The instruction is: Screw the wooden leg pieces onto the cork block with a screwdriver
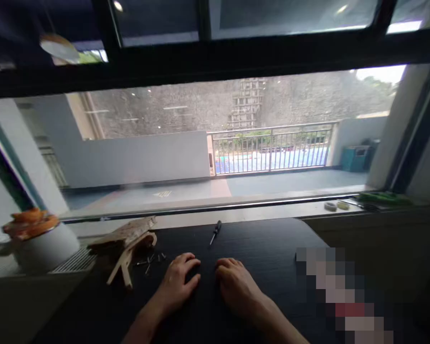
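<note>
My left hand (179, 281) rests on the dark table (265, 243), palm down, with thumb and fingers apart and nothing in it. To its right, my right hand (236, 283) lies palm down too, its fingers loosely bent; no object shows in it. A screwdriver (215, 232) with a dark handle lies beyond both hands, touching neither. Several loose screws (149, 261) are scattered left of my left hand. Farther left stands a small rough wooden piece (127, 243) with a bark-like slab on top and crossed legs.
A white pot (46, 246) with an orange top stands on the sill at left. Two tape rolls (330, 206) and green items (383, 198) lie on the sill at right. A wide window frame (208, 62) rises behind the table. A pixelated patch covers the lower right.
</note>
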`<state>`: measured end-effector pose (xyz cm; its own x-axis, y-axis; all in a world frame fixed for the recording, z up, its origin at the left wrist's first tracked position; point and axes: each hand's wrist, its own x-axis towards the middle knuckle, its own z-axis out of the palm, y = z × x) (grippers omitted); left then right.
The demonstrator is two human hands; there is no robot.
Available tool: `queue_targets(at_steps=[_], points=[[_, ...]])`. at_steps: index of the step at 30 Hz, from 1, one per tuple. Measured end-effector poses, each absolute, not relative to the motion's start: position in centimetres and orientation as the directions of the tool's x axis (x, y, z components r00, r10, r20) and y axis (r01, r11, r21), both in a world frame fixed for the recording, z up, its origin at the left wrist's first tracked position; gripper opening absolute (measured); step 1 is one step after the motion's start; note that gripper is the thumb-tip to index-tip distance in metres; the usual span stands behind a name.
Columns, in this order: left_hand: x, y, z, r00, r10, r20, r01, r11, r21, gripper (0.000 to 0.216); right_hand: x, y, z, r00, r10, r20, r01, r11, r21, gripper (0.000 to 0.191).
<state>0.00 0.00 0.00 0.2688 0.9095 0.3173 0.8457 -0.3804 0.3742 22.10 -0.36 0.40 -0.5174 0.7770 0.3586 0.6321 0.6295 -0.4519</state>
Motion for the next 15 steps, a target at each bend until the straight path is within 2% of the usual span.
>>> queue_targets(at_steps=[15], points=[[0.09, 0.0, 0.05, 0.267, 0.908, 0.322, 0.835, -0.385, 0.393, 0.033, 22.11, 0.07, 0.38, -0.513, 0.77, 0.38, 0.617, 0.639, -0.46, 0.023]])
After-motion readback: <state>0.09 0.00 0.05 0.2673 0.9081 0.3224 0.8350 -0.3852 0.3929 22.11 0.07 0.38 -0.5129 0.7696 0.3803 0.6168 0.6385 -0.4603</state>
